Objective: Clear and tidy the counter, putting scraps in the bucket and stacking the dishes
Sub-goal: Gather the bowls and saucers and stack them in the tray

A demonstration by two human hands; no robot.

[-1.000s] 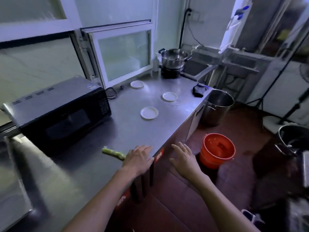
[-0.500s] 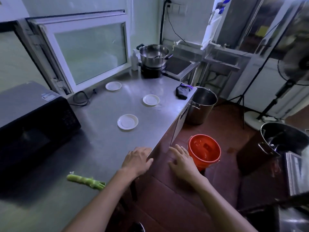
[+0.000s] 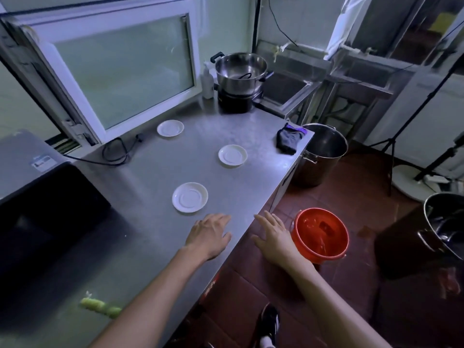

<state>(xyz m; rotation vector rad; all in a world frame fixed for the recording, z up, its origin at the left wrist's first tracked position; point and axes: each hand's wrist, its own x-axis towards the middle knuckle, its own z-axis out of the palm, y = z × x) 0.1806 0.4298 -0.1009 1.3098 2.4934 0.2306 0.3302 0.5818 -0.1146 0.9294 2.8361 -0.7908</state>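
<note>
— Both my hands have come forward along the counter [image 3: 140,247] since a moment ago, and the green scrap [image 3: 100,305] that lay just by my left wrist now sits back beside my left forearm, well behind my fingers.

— So what are you holding?

— Nothing. My left hand [image 3: 209,236] lies palm down over the steel near its front edge, fingers loose and straight. My right hand [image 3: 273,234] hangs past the edge, above the floor, also spread and empty.

— Why out there?

— I judge it is simply riding alongside; the red bucket [image 3: 320,234] stands on the floor just beyond it, below the counter edge, which is handy for dropping scraps.

— And the dishes?

— Three white saucers, well apart from each other. The nearest saucer [image 3: 190,197] is just ahead of my left fingertips, not touching. The middle saucer [image 3: 232,155] is farther on toward the right edge, and the far saucer [image 3: 170,128] lies near the window frame. None is stacked yet.

— Then the stacking comes first?

— It looks so from how my left hand points, though the scrap is not yet in the bucket. A dark cloth [image 3: 288,141] sits at the far right corner, and a steel pot [image 3: 239,70] stands at the far end.
</note>
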